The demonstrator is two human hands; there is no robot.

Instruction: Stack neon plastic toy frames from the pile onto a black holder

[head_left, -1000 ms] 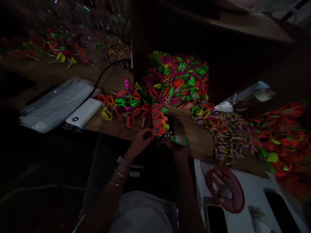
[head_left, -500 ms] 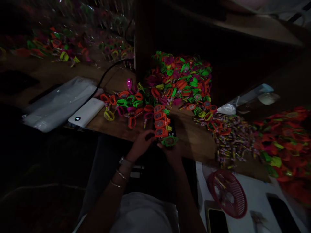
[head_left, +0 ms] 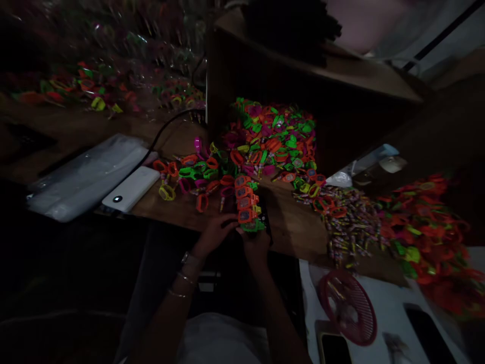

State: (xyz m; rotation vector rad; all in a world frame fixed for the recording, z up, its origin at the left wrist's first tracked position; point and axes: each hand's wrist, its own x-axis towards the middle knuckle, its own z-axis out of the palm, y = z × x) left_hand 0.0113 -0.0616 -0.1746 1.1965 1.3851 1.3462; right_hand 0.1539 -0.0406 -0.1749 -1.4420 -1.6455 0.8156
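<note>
A row of orange toy watches (head_left: 244, 202) lies at the table's front edge, stacked one behind another on a dark strip. At the near end of the row is a green toy watch (head_left: 253, 225), pushed up against the last orange one. My right hand (head_left: 255, 247) is closed on this green watch from below. From the left, my left hand (head_left: 216, 233) pinches the side of the nearest orange watch with thumb and forefinger. Dim light hides the exact fingertip contact.
Behind the row, a heap of mixed toy watches (head_left: 276, 134) spills from a dark box. A white power bank (head_left: 132, 189) and plastic bags (head_left: 89, 174) lie left. Small candy-like wrapped pieces (head_left: 346, 225), more orange watches (head_left: 428, 227) and a red basket (head_left: 373, 316) are at right.
The green watch has moved in from the lower right and now sits tight against the last orange watch. My right hand has shifted with it; the view has tilted slightly.
</note>
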